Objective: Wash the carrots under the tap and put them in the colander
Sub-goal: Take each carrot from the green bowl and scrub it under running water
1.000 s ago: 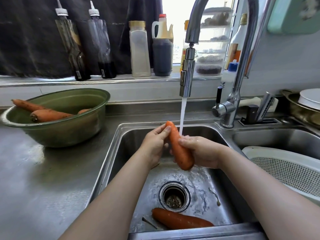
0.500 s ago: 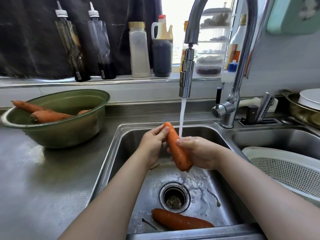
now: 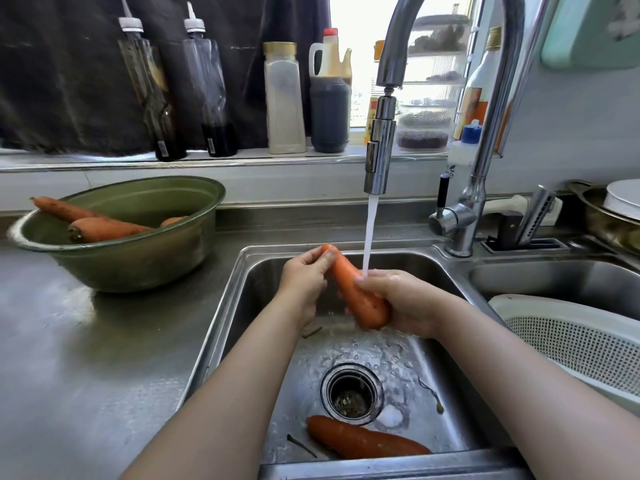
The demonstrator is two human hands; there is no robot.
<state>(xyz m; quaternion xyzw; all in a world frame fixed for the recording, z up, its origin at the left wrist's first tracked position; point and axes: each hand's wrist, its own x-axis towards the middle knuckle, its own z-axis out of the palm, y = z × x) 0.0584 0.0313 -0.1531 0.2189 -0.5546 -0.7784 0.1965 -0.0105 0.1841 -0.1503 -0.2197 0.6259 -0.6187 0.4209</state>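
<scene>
Over the steel sink [image 3: 450, 282] I hold a carrot [image 3: 349, 285] with both hands. My left hand [image 3: 304, 275] pinches its thin upper end. My right hand [image 3: 401, 299] grips its thick lower end, and the stream from the tap [image 3: 379, 147] falls on my right fingers beside the carrot. A second carrot [image 3: 363, 441] lies on the sink floor near the front wall, below the drain [image 3: 351, 393]. More carrots [image 3: 100, 226] lie in a green bowl [image 3: 138, 261] on the counter to the left. The white colander [image 3: 571, 341] sits in the right basin.
Sauce bottles [image 3: 325, 95] and jars line the window ledge behind the sink. The tap's lever [image 3: 441, 199] and a knife holder [image 3: 519, 230] stand at the back right. A pan with a white plate [image 3: 620, 202] sits at the far right.
The carrot and both hands have shifted slightly left, so the stream now lands on my right fingers rather than between the hands.
</scene>
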